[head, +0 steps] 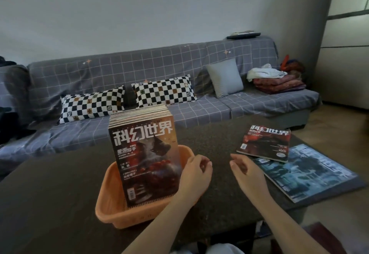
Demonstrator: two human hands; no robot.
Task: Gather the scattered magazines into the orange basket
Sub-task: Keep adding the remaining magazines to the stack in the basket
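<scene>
my left hand [196, 171] hovers just right of the basket [111, 201], fingers loosely curled, holding nothing. my right hand [244, 169] hangs beside it, relaxed and half open, also holding nothing, its fingers near the blue magazine [311, 176]. the orange basket sits on the dark counter [50, 193] in front of me, and a thick stack of magazines [145, 154] stands upright in it, its red cover facing me. to the right, the blue magazine lies flat near the counter's edge, with a red magazine [265, 143] lying partly over its far corner. beyond the counter i see a grey checked sofa [179, 62] with two checkerboard pillows [127, 102], a plain grey cushion [224, 77] and folded blankets [277, 84] at its right end.
</scene>
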